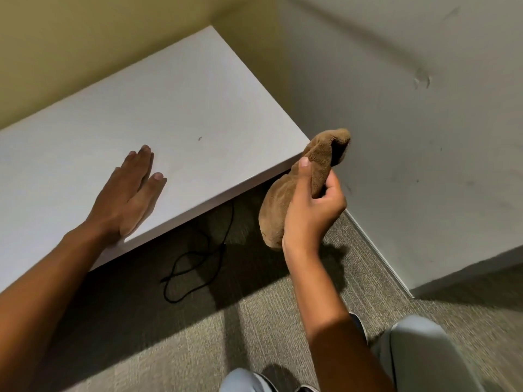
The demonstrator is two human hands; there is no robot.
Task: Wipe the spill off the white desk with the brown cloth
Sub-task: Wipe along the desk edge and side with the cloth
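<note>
The white desk [181,89] fills the upper left of the head view, set into a room corner. My left hand [128,193] lies flat, palm down, on the desk near its front edge, fingers together. My right hand [311,202] is off the desk's right front corner, in the air, gripping the brown cloth [278,205], which hangs bunched below and sticks up above my fingers. A small dark speck [199,138] sits on the desk surface to the right of my left hand. I see no other spill.
A black cable [198,258] loops on the grey carpet under the desk. A white wall [410,137] runs close along the right, a yellowish wall [85,38] behind the desk. My knees in light trousers [418,352] are at the bottom.
</note>
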